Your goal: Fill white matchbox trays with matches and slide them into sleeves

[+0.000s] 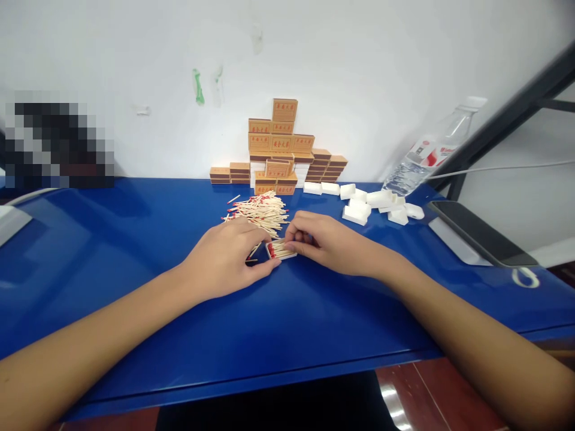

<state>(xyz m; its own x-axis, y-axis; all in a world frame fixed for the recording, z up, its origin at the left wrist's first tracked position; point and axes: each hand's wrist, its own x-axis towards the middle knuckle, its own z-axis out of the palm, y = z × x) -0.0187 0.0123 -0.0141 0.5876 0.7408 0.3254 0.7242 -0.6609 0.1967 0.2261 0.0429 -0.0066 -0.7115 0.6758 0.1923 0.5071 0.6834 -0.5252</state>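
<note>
A small white matchbox tray [293, 256] with red-tipped matches [277, 249] in it lies on the blue table between my hands. My left hand [229, 254] grips its left end, thumb on the near side and index finger on the far side. Over the right end, my right hand [318, 238] has thumb and index finger pinched on the matches in the tray; how many they hold is hidden. Just beyond the tray spreads a loose heap of matches [258, 209], partly covered by my left hand.
Orange matchboxes [281, 143] are stacked against the wall. White empty trays [358, 206] lie to their right, near a leaning water bottle [429, 149]. A dark phone [480, 232] rests at the right on a white object. The table's front edge [251, 383] runs close to me.
</note>
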